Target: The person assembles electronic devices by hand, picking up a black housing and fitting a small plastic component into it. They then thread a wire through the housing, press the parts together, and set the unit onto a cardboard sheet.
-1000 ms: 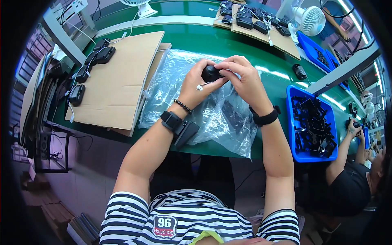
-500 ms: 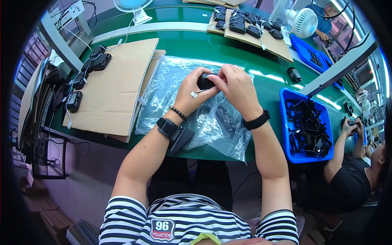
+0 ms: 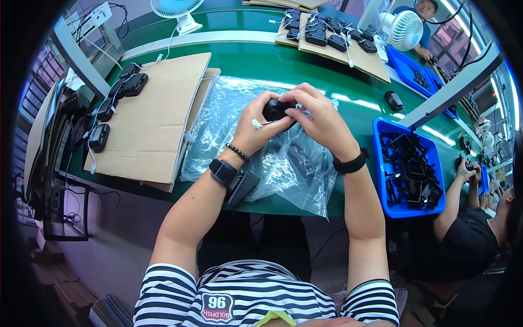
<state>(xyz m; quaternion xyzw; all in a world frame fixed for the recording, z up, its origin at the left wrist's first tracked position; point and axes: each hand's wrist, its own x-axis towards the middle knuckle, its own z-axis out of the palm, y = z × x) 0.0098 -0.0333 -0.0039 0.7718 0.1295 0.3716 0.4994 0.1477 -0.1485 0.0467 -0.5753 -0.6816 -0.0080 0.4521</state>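
A small black rounded device is held above the clear plastic bag in front of me. My left hand is closed round it from the left, and a white connector on a short lead hangs over that hand by the thumb. From the right, my right hand has its thumb and fingertips closed on the device's side. Part of the device is hidden behind the fingers. Dark parts show dimly through the bag below my hands.
Cardboard sheets at left carry black cabled units along their edge. A blue bin of black parts stands right. More units lie on far cardboard, beside a fan. A co-worker sits at right, another person beyond.
My right hand has shifted slightly right and its fingers have changed their hold, uncovering more of the device. The left hand stays nearly in place. The far person's head has lifted.
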